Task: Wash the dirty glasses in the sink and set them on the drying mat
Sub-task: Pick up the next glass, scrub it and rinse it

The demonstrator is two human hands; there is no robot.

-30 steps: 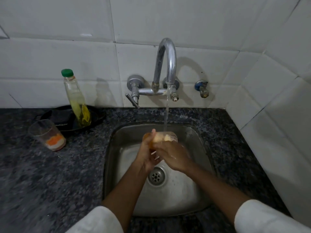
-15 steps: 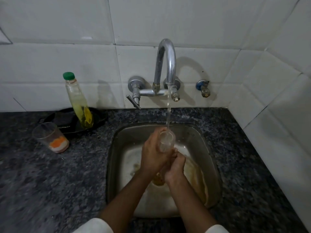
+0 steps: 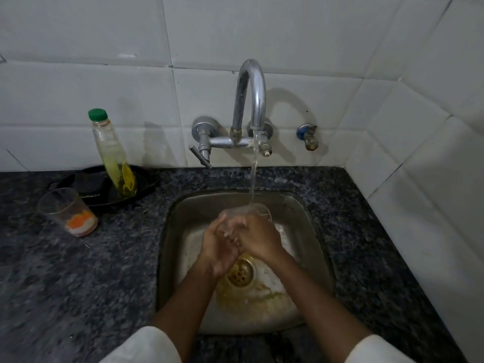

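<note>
While water strikes it, both hands (image 3: 243, 239) clasp the clear, wet glass (image 3: 251, 212).

A home kitchen: steel sink (image 3: 167, 247) in a granite counter (image 3: 78, 271), chrome tap (image 3: 251, 100), tiled wall (image 3: 104, 35).

glossy metal tap (image 3: 252, 100), speckled stone counter (image 3: 78, 271) (matt)

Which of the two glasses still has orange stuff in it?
The glass on the counter, left of the sink beside the green-capped bottle. The glass under the tap, held by both hands, looks clear.
</note>
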